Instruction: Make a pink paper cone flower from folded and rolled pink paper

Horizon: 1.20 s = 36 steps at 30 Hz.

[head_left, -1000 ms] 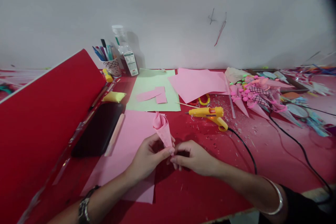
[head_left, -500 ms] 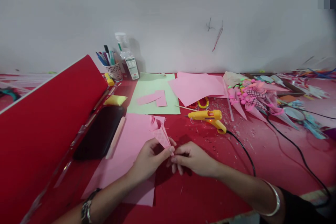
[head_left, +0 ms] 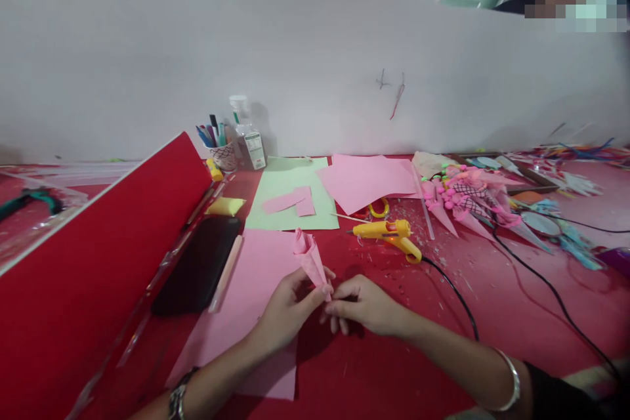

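A pink paper cone [head_left: 311,261], its wide rolled end up and its tip pointing down to the right, is held above the red table [head_left: 354,367]. My left hand [head_left: 290,308] pinches the cone near its lower end between thumb and fingers. At the tip, my right hand [head_left: 364,305] is closed, thumb and fingers together on the narrow end. Under my left forearm lies a large pink paper sheet [head_left: 266,275]. A yellow glue gun [head_left: 386,231] rests on its side beyond my right hand.
Pink sheets [head_left: 369,180] and a green sheet [head_left: 275,216] lie at the back. Finished-looking pink cones [head_left: 472,200] are heaped at right. A dark phone-like slab [head_left: 197,269] lies beside a red upright board [head_left: 98,262]. Black cord [head_left: 455,289] trails right. A pen cup [head_left: 222,156] stands by a bottle [head_left: 251,144].
The head view has tipped up, so the table sits lower and a person shows beyond the partition. The cone has turned slightly, more upright, still in my hands.
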Each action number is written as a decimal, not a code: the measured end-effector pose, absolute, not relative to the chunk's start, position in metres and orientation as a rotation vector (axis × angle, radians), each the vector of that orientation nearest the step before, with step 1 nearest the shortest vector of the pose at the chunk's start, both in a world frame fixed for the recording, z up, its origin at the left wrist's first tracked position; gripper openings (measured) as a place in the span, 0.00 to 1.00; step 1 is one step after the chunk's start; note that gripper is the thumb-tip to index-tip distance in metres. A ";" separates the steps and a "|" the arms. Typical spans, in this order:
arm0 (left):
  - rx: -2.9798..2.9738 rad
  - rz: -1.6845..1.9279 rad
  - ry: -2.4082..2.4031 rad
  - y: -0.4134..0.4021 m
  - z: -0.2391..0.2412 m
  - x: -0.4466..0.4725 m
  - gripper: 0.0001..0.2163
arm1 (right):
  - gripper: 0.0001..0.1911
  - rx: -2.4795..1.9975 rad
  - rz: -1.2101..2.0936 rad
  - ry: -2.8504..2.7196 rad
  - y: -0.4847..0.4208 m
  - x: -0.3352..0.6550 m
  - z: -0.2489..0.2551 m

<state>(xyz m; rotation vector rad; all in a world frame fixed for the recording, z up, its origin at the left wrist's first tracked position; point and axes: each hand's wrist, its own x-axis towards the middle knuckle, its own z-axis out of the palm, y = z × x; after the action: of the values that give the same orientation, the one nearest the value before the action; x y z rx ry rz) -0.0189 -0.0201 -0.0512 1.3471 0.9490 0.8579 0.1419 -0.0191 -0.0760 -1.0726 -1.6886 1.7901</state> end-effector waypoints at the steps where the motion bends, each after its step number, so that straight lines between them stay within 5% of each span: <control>1: 1.354 0.857 0.947 -0.020 -0.051 -0.019 0.10 | 0.14 -1.079 1.785 -1.693 -0.019 0.142 -0.076; 8: 1.465 0.896 0.950 -0.018 -0.051 -0.021 0.08 | 0.12 -1.142 1.712 -2.033 -0.026 0.163 -0.048; 14: 1.540 0.859 1.041 -0.015 -0.049 -0.024 0.09 | 0.13 -1.479 1.020 -2.243 -0.028 0.231 -0.013; 19: 1.609 0.819 1.040 -0.015 -0.050 -0.022 0.09 | 0.17 -1.798 0.328 -1.957 -0.014 0.272 -0.036; 36: 1.892 0.616 1.170 -0.013 -0.056 -0.023 0.10 | 0.13 -1.831 0.355 -2.073 -0.019 0.344 -0.061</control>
<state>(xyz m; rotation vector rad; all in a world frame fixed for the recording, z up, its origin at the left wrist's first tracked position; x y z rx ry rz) -0.0231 -0.0134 -0.0559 1.8924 1.1695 0.6160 0.3441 -0.0194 -0.0606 -1.8305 -2.0731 0.3555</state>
